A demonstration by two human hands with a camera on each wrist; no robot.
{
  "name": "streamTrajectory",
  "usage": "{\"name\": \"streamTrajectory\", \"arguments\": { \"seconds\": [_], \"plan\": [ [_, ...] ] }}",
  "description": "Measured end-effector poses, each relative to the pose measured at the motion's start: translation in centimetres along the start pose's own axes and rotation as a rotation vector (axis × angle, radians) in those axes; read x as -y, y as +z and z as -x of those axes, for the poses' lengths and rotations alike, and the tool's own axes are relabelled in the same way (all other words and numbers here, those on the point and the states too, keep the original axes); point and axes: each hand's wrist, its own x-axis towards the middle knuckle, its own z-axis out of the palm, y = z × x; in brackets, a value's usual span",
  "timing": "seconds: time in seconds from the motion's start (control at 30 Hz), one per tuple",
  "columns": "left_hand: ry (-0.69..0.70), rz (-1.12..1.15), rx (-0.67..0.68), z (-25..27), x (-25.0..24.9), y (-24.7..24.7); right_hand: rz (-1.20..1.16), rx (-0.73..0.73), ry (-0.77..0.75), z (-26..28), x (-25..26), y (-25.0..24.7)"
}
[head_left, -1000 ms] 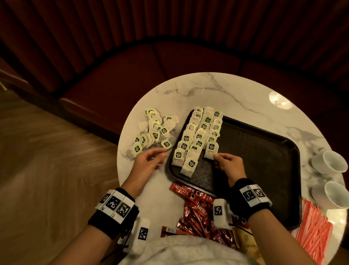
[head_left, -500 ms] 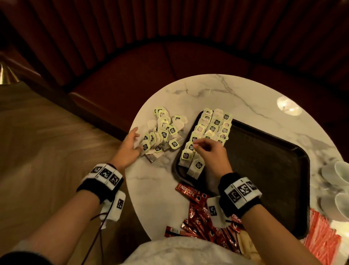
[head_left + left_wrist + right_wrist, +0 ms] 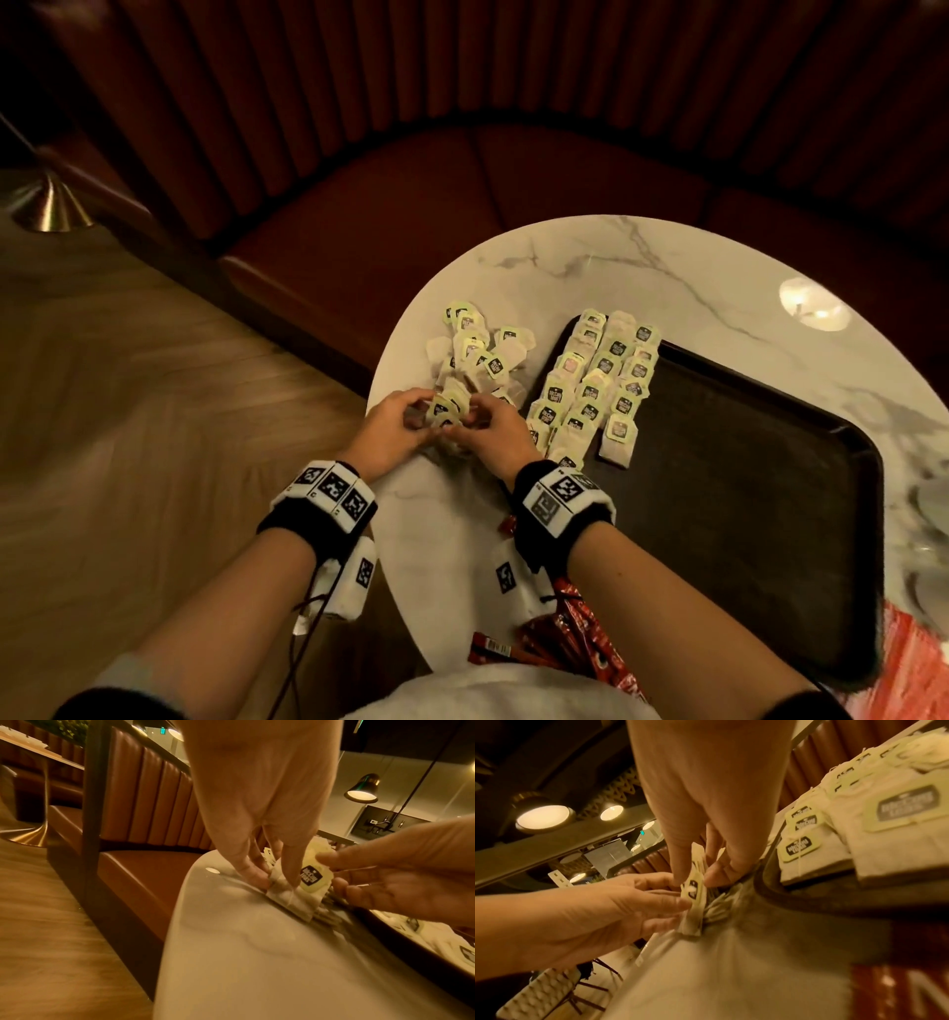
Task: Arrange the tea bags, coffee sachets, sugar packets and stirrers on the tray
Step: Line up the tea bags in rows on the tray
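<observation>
Loose tea bags [image 3: 477,354] with pale green tags lie piled on the marble table, left of the dark tray [image 3: 770,514]. More tea bags [image 3: 590,380] lie in rows on the tray's left end. At the pile's near end my left hand [image 3: 405,426] and right hand [image 3: 488,426] meet around a small bunch of tea bags [image 3: 444,411]. In the left wrist view my left hand [image 3: 277,880] grips the bunch [image 3: 295,894] upright on the table. In the right wrist view my right hand [image 3: 693,880] pinches the same bunch [image 3: 693,896] from above.
Red coffee sachets [image 3: 580,632] lie at the table's near edge, under my right forearm. Red-and-white packets [image 3: 919,663] sit at the near right, and a white cup [image 3: 929,503] shows at the right edge. The tray's middle and right are bare. A booth seat curves behind the table.
My right hand left the rows on the tray and crossed left to the loose pile. My left hand came in from the pile's left edge. Both now hold one bunch.
</observation>
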Motion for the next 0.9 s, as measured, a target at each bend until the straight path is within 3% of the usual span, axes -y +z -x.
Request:
{"name": "streamTrajectory", "arguments": {
  "seconds": [0.17, 0.33, 0.5, 0.67, 0.77, 0.9],
  "plan": [
    [0.001, 0.080, -0.037, 0.8, -1.1, 0.8, 0.062, -0.016, 0.020, 0.6, 0.2, -0.6],
    [0.079, -0.010, -0.219, 1.1, -3.2, 0.8, -0.077, 0.007, -0.027, 2.5, 2.9, -3.3],
    [0.142, 0.005, -0.010, 2.4, -7.2, 1.1, -0.014, 0.121, -0.041, 4.1, 5.0, -6.3],
    [0.063, 0.338, 0.319, 3.8, -11.1, 2.2, -0.060, 0.253, -0.046, 5.4, 5.7, -8.7],
    [0.029, 0.436, 0.368, 4.2, -11.9, 3.3, -0.060, 0.195, -0.128, 6.3, 6.0, -9.8],
    [-0.078, 0.676, 0.293, 4.5, -12.6, 4.2, -0.261, 0.125, -0.118, 7.4, 4.9, -10.6]
  ]
}}
